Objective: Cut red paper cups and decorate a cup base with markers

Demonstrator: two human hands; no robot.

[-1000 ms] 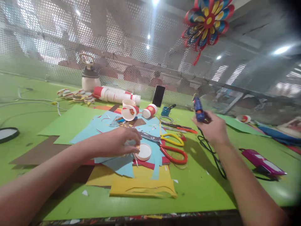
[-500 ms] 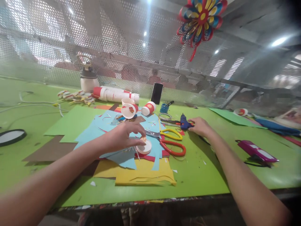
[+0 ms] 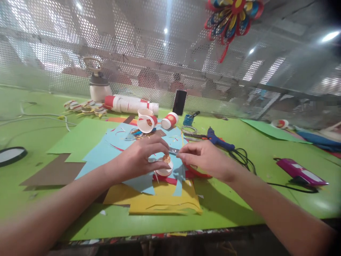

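Observation:
Between the thumb and fingers of my left hand [image 3: 142,154] is a small round gold-patterned paper cutout [image 3: 166,159]. Right below it lies a white paper-cup bottom [image 3: 163,171] with a low rim, on light blue paper [image 3: 102,155]. My right hand [image 3: 205,158] is across from it, its fingertips pinched together over the scissors [image 3: 174,150], largely covering their handles. Whether those fingertips hold anything is too small to make out. Behind my right hand, a blue glue gun [image 3: 220,140] lies on the table with its cord coiled.
Paper cups [image 3: 169,121], a blue jar [image 3: 188,120] and a propped phone [image 3: 179,102] stand farther back. Yellow paper [image 3: 165,202] lies in front on the green table [image 3: 226,202]. A purple device [image 3: 301,172] sits at right. A paper flower [image 3: 236,17] hangs overhead.
My right hand has left the glue gun and come left, over the scissors' handles beside my left hand. The round cutout in my left hand now shows more of its patterned face.

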